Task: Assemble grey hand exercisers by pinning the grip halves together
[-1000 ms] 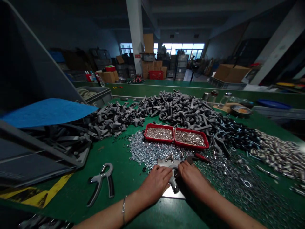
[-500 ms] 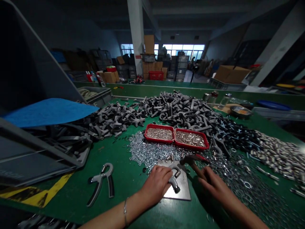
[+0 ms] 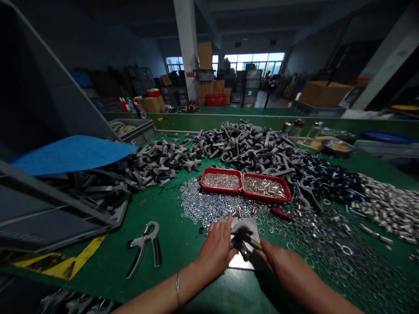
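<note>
Both hands are closed: the person's left hand [image 3: 216,250] curls firmly over a gray hand-grip piece [image 3: 242,251], pressing it onto a steel plate [image 3: 252,231], and the right hand [image 3: 283,268] wraps around the wooden handle of a small hammer [image 3: 255,244], its dark head over the piece. The plate lies near the front edge of a green work mat [image 3: 183,244], directly in front of the person.

Moving left to right across the bench, a gray plastic bin [image 3: 55,209] leans at the far left, with a blue sheet [image 3: 72,152] beyond it and a gray crate [image 3: 135,131] at the back. Yellow-and-black tape [image 3: 62,261] marks the front of the mat, and a finished hand gripper [image 3: 144,248] lies alone just left of the hands.

Behind the hands, a broad heap of gray grip parts [image 3: 248,144] runs across the bench. Two red trays of small silver parts [image 3: 244,185] sit side by side in front of it, on a spread of steel nuts [image 3: 203,205]. Steel rings [image 3: 314,235] scatter right of the plate, and silver tubes [image 3: 389,205] pile at the far right.
</note>
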The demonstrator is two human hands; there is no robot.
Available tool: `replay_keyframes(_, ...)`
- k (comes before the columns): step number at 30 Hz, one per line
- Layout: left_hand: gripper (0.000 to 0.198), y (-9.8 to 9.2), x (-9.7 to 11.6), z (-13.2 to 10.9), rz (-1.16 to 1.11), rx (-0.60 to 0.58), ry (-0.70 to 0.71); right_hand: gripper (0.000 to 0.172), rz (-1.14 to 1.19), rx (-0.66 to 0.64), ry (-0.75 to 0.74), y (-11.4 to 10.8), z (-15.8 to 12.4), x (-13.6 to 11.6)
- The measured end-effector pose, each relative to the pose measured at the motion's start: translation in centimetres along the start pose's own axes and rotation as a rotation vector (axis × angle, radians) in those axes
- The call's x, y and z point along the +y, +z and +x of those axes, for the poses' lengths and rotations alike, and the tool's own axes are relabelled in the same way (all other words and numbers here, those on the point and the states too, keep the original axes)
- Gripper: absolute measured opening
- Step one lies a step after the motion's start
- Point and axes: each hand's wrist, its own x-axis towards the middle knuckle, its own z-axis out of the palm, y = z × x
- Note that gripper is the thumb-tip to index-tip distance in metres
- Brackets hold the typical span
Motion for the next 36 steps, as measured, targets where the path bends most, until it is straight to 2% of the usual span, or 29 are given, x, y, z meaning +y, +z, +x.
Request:
replay_keyframes(3,0.091,-0.7,0.1,0.6,0.015,-0.057,0.020,0.040,0.363,-0.085,0.035,0.5,0.3,1.6)
replay_keyframes(5,0.090,-1.4,0.2,1.2,-0.007,-0.091,0.051,0.051,0.610,-0.138,0.198,0.7,-0.1,3.3)
replay_keyframes(6,0.090,-1.7,0.2,1.4,-0.020,-0.095,0.056,0.054,0.676,-0.120,0.282,0.7,-0.4,4.0)
replay_keyframes(8,0.091,-1.9,0.3,1.6,-0.032,-0.083,0.043,0.055,0.679,0.002,0.314,0.3,-1.0,4.8)
replay_keyframes(10,0.096,-1.5,0.2,1.6,-0.022,-0.077,0.016,0.051,0.560,0.141,0.188,-0.4,-1.6,4.4)
replay_keyframes(11,0.099,-1.2,0.1,1.5,-0.015,-0.077,0.007,0.048,0.486,0.168,0.118,-0.7,-1.7,3.9)
replay_keyframes(14,0.104,-0.3,0.0,1.0,-0.021,-0.067,-0.005,0.041,0.267,0.144,0.000,-0.8,-1.2,1.7)
replay_keyframes(17,0.103,-0.1,0.0,0.7,-0.047,-0.044,-0.021,0.034,0.108,0.109,-0.010,0.5,-0.2,0.6)
replay_keyframes(18,0.102,-0.2,0.1,0.7,-0.049,-0.042,-0.021,0.034,0.122,0.075,-0.016,1.0,0.1,0.7)
replay_keyframes(20,0.095,-0.9,0.2,1.1,-0.059,-0.048,0.001,0.041,0.292,-0.013,0.012,1.9,0.1,1.5)
replay_keyframes(23,0.082,-2.2,0.3,2.2,-0.188,-0.084,-0.032,0.057,0.527,-0.061,0.173,2.0,-0.7,3.9)
replay_keyframes(25,0.072,-2.9,0.0,2.8,-0.411,-0.174,-0.145,0.058,0.414,0.002,0.197,0.9,-1.0,5.9)
replay_keyframes(27,0.064,-3.4,-0.4,3.1,-0.587,-0.233,-0.254,0.050,0.112,0.158,0.121,-0.7,-0.4,8.0)
replay_keyframes(28,0.062,-3.5,-0.6,3.1,-0.597,-0.219,-0.277,0.044,-0.065,0.254,0.086,-1.6,0.2,9.0)
replay_keyframes(30,0.055,-3.5,-0.9,2.5,-0.478,-0.122,-0.259,0.031,-0.341,0.412,0.047,-3.0,2.1,10.6)
replay_keyframes(32,0.044,-3.3,-0.9,1.6,-0.343,-0.059,-0.193,0.021,-0.455,0.443,0.012,-3.9,4.2,11.7)
replay_keyframes(34,0.039,-2.5,-0.2,0.5,-0.296,-0.066,-0.138,0.016,-0.459,0.401,-0.011,-4.3,6.0,12.1)
replay_keyframes(36,0.052,-1.3,0.9,-0.1,-0.267,-0.073,-0.123,0.017,-0.459,0.366,-0.030,-4.4,7.0,12.2)
